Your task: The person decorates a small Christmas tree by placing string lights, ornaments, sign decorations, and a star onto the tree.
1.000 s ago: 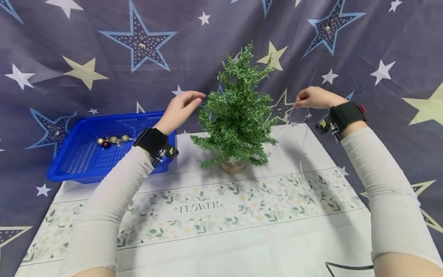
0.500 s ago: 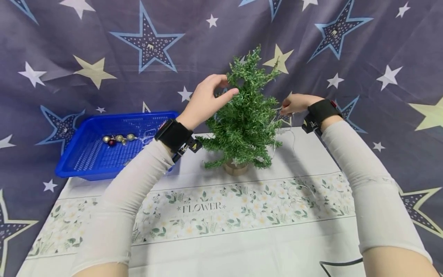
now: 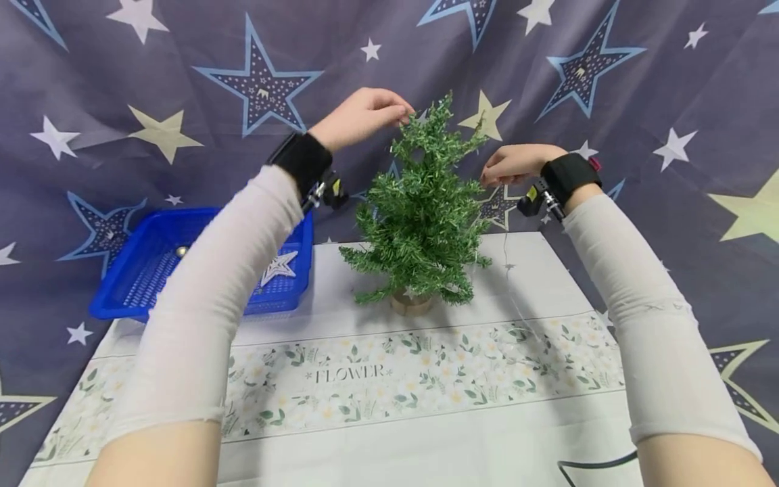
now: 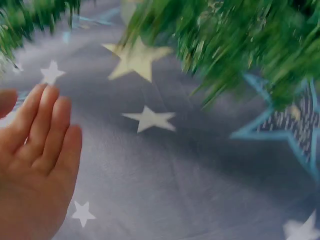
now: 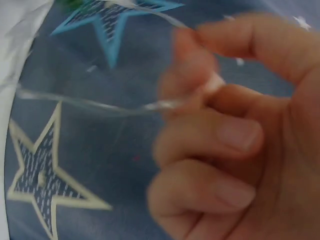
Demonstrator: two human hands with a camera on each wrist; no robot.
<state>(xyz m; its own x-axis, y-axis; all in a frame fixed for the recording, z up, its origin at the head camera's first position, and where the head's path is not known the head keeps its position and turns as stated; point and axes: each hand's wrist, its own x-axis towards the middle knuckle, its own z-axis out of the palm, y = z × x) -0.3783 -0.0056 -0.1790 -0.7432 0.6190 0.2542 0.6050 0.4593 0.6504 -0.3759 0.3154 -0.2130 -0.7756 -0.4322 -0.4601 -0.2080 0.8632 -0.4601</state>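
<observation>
A small green artificial Christmas tree (image 3: 420,223) stands upright on its round base in the head view. Beside its top left my left hand (image 3: 365,116) is raised, fingertips close to the upper branches. In the left wrist view the fingers (image 4: 50,120) are extended and nothing shows in the palm. To the right of the tree my right hand (image 3: 520,162) pinches a thin clear string-light wire (image 5: 100,104) between thumb and fingers. Part of that wire hangs down behind the table's right side, and the far end is lost among the branches.
A blue plastic basket (image 3: 297,296) stands at the left, partly covered by my left arm. Inside are a white star ornament (image 3: 280,268) and a gold ball (image 3: 181,251). A floral cloth (image 3: 426,379) covers the table, with a star-patterned curtain (image 3: 341,40) behind it.
My left hand has risen from the tree's left side up to its top. The right hand has moved left toward the tree with the wire, dipping and then rising.
</observation>
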